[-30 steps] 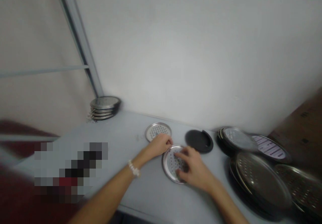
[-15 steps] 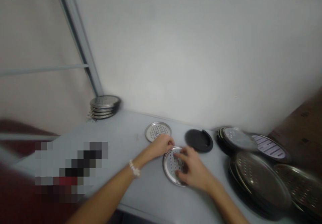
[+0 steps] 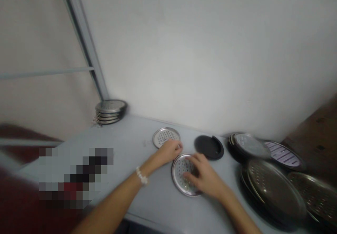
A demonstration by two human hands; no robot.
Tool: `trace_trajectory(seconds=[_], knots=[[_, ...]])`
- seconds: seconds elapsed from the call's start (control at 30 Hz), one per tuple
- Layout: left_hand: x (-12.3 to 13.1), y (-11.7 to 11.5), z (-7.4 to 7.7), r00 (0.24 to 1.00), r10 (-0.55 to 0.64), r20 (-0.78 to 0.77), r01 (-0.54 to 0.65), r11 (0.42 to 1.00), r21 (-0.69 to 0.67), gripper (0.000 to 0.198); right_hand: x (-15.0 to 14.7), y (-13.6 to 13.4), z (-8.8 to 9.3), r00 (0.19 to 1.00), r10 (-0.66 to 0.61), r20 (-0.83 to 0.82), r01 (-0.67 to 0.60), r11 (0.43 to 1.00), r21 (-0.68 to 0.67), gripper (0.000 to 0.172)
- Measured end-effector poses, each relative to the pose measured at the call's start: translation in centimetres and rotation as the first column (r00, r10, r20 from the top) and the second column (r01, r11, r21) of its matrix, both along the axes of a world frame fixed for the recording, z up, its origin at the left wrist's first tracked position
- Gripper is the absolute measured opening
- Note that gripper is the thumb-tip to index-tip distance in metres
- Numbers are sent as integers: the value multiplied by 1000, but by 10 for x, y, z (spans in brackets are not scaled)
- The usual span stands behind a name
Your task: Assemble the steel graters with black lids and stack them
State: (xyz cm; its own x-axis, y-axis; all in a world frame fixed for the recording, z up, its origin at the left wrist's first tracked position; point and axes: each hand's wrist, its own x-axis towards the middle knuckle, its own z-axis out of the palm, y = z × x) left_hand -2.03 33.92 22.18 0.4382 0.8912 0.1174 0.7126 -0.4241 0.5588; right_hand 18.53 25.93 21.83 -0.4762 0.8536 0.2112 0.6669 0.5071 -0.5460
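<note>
Silver, holed front disc (image 3: 181, 169) sits mid-bench (image 3: 152, 199), partly under the right hand (image 3: 204, 172). Right grip is spread: thumb and fingers apart over the disc's holed face, palm covering its right side. Can't tell how firmly it touches. Left hand (image 3: 169, 151) has fingers curled at the disc's far edge, just in front of the rear disc (image 3: 165, 135), covering a bit of that one's near rim. Left grip: can't tell if it's pinching anything, fingertips hidden. White bracelet (image 3: 142, 176) on left wrist. Black tray (image 3: 206, 147) lies flat right of the rear disc, near the right hand but apart. Stack of discs (image 3: 111, 108) at the bench's far left corner. Big plates (image 3: 276, 190) piled on the right, a purple-striped disc (image 3: 283, 154) behind them. Patch on the left is pixelated, unreadable
</note>
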Motion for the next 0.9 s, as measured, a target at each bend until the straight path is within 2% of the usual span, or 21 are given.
trace_trajectory(seconds=[0.17,0.3,0.4,0.5,0.6,0.67,0.77,0.83,0.9], knots=[[-20,11,9,985,145,-94,-134,985,112,11,0,5,-7,998,-46,-44,48,998,39,33],[-25,11,7,977,108,-186,-89,990,105,9,3,9,-15,989,-95,-113,104,992,76,34],[-22,9,3,972,77,-223,-52,992,113,9,6,13,-17,964,-176,-200,200,974,105,34],[-20,8,2,969,67,-239,-36,991,129,6,10,17,-15,914,-259,-313,303,948,101,33],[-19,7,11,969,87,-229,-47,983,175,11,13,19,-15,852,-327,-408,382,923,57,32],[-20,7,20,977,153,-148,-113,962,247,17,14,20,-16,820,-353,-450,411,911,34,32],[-21,7,34,951,252,176,-301,883,359,21,13,21,-18,791,-380,-480,440,898,14,34],[-21,9,37,874,254,414,-401,859,317,23,11,22,-17,770,-399,-498,456,890,-7,40],[-18,12,32,796,252,551,-384,913,139,29,9,21,-14,739,-407,-537,453,890,-51,49]])
